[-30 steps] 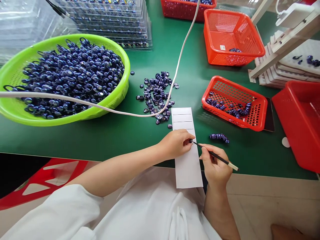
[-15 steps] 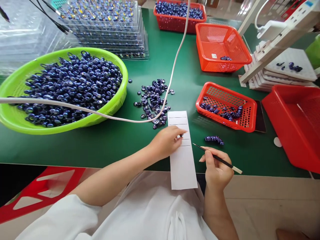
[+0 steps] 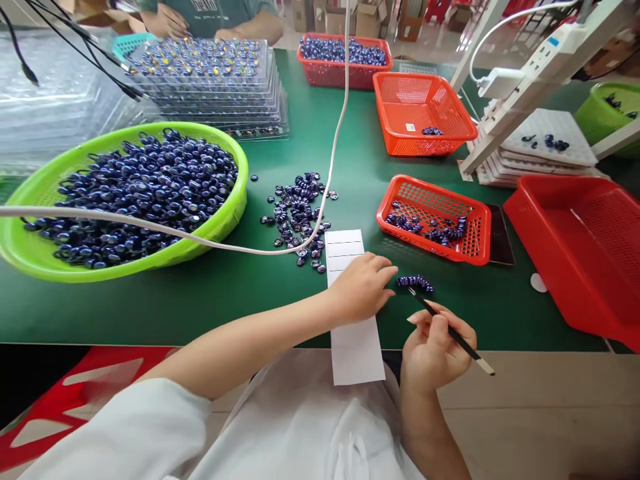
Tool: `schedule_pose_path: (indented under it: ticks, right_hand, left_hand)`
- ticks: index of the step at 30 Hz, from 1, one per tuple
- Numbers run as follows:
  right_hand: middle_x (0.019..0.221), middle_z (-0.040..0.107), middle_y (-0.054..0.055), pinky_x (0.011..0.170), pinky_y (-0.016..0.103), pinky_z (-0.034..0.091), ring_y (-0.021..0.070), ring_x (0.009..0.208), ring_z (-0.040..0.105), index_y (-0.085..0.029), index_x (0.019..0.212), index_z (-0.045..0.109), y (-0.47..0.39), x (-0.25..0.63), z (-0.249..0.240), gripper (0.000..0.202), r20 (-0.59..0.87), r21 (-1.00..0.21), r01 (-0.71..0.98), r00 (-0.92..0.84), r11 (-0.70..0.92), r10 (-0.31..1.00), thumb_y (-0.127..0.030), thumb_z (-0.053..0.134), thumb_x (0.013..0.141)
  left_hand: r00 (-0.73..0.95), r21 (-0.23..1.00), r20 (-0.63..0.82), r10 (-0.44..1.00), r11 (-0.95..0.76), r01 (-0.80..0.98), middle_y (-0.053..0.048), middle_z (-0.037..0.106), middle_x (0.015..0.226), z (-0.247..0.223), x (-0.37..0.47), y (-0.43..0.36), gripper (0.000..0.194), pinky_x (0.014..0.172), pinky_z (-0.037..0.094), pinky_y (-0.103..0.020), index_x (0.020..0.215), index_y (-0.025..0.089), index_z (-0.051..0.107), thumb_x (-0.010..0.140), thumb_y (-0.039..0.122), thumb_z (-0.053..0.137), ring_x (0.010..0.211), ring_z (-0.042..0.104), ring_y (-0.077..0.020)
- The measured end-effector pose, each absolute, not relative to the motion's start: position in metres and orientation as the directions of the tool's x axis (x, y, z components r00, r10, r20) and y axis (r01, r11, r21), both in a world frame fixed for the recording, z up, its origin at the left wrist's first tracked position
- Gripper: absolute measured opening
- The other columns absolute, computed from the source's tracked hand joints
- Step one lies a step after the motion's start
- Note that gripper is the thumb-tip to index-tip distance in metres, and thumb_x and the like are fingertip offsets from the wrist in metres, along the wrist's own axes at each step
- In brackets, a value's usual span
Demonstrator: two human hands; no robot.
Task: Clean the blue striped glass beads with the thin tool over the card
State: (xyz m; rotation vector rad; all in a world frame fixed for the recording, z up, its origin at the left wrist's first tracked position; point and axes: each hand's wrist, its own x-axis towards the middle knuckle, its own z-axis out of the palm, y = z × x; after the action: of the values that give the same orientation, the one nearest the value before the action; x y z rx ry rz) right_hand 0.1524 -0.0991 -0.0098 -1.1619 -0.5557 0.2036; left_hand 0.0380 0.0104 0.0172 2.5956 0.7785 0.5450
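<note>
My left hand reaches across a white paper strip ruled with thin lines. Its thumb and fingertips are drawn together at the left end of a short row of dark blue shiny pieces; what they hold, if anything, is hidden. Slim black tweezers with a pale rear end rest in my right hand. Their fine silver tip points at the near side of that row. Beyond the paper, a loose pile of similar dark blue pieces lies on the green table.
At left, a lime-green basket is heaped with dark pieces. Stacked clear trays stand behind it. A small red basket, an orange basket and a large red bin are at right. A white cable hangs across the table.
My left hand has moved right from the paper's lines to the row of pieces. The tweezers' tip has come over to the row. The head view has tilted up, showing another person behind the trays.
</note>
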Motion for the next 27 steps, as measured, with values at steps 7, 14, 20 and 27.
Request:
schedule_pose_path:
  ticks: [7,14,20,27]
  right_hand:
    - [0.088,0.072,0.001,0.050,0.027,0.053,0.0103,0.050,0.063,-0.020,0.091,0.058,-0.100,0.152,-0.010,0.011,0.307,-0.901,0.105,0.839,0.421,0.449,-0.022,0.068,0.086]
    - [0.088,0.071,0.001,0.050,0.028,0.052,0.0108,0.051,0.063,-0.021,0.091,0.058,-0.101,0.152,-0.009,0.012,0.303,-0.918,0.120,0.826,0.377,0.475,-0.024,0.068,0.086]
    - [0.086,0.072,0.001,0.050,0.028,0.052,0.0113,0.049,0.063,-0.019,0.089,0.060,-0.101,0.152,-0.009,0.014,0.295,-0.910,0.092,0.828,0.403,0.476,-0.025,0.072,0.083]
    - [0.085,0.073,0.002,0.050,0.028,0.051,0.0118,0.049,0.063,-0.018,0.088,0.062,-0.100,0.153,-0.010,0.015,0.286,-0.908,0.082,0.839,0.411,0.463,-0.025,0.074,0.081]
  left_hand:
    - [0.781,0.541,0.207,0.589,-0.734,0.411,-0.011,0.070,0.099,0.002,0.071,0.023,0.021,0.086,0.053,-0.039,0.108,0.012,0.067,0.088,0.018,0.063,0.096,0.061,-0.0257]
    - [0.805,0.413,0.129,0.579,-0.769,0.488,-0.013,0.066,0.096,0.012,0.068,0.019,0.023,0.080,0.052,-0.039,0.110,0.011,0.066,0.095,0.022,0.052,0.090,0.061,-0.0265]
    - [0.814,0.344,0.062,0.578,-0.778,0.526,-0.012,0.067,0.094,0.019,0.072,0.016,0.022,0.076,0.051,-0.037,0.111,0.008,0.057,0.094,0.020,0.052,0.089,0.062,-0.0264]
    - [0.845,0.256,0.103,0.525,-0.835,0.487,-0.009,0.065,0.089,0.014,0.069,0.014,0.014,0.072,0.049,-0.036,0.097,0.014,0.059,0.094,0.019,0.047,0.084,0.060,-0.0246]
